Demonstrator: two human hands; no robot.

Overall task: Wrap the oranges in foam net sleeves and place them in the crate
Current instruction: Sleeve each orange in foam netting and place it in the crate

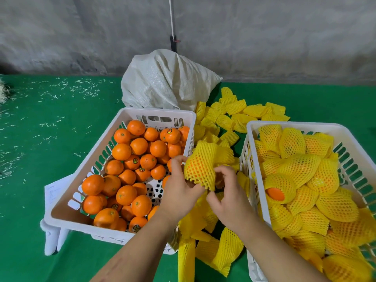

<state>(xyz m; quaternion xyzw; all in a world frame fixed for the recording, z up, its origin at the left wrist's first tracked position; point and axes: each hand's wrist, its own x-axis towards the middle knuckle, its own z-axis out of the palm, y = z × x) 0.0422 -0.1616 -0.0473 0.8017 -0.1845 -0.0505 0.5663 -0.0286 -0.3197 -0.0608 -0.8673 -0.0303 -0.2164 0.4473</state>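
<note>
— Between the crates, where was the orange [196, 169]?
— Half inside its foam net sleeve [205, 159], left hand [180, 190] and right hand [227, 197] both pinching the hem; best stretched evenly, I judged.

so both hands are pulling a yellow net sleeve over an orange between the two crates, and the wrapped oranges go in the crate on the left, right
Not quite. The head view shows the wrapped oranges piled in the crate on the right; the crate on the left holds the bare oranges. The rest holds: the left hand and right hand are working a yellow net sleeve over an orange between the two crates.
</note>
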